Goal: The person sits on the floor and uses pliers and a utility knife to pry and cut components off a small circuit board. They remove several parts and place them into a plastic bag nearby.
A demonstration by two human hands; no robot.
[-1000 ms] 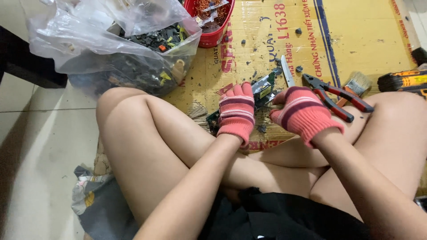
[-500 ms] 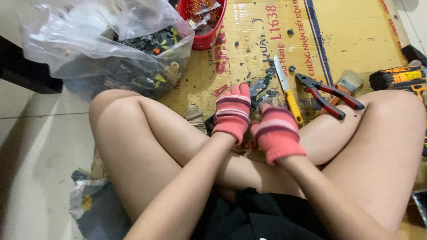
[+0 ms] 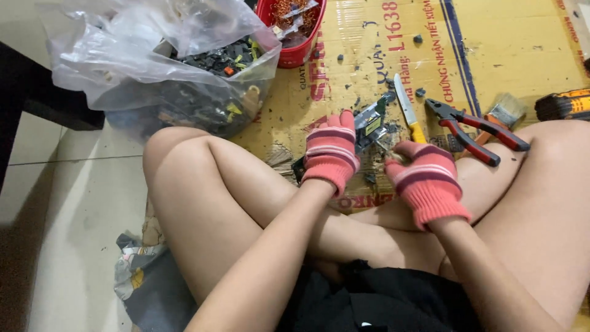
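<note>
I sit cross-legged on a sheet of cardboard (image 3: 362, 55), and both hands wear red striped knit gloves. My left hand (image 3: 332, 154) grips a small green and black circuit board (image 3: 372, 123) and holds it upright just above the cardboard. My right hand (image 3: 427, 181) is close beside it on the right, fingers curled and thumb pointing toward the board's lower edge. Whether it grips anything is hidden by the glove. Red-handled pliers (image 3: 476, 130) lie on the cardboard just right of my right hand. A yellow-handled blade tool (image 3: 407, 109) lies beyond the board.
A clear plastic bag (image 3: 153, 67) full of dark electronic scrap stands at the upper left. A red basket (image 3: 294, 56) with copper wire sits behind it. A paintbrush (image 3: 507, 110) and a yellow-black power tool (image 3: 562, 104) lie at right. Small fragments litter the cardboard.
My right hand held the pliers a second ago. They now lie on the cardboard, and the hand has moved left, close to the circuit board. My left hand stays on the board.
</note>
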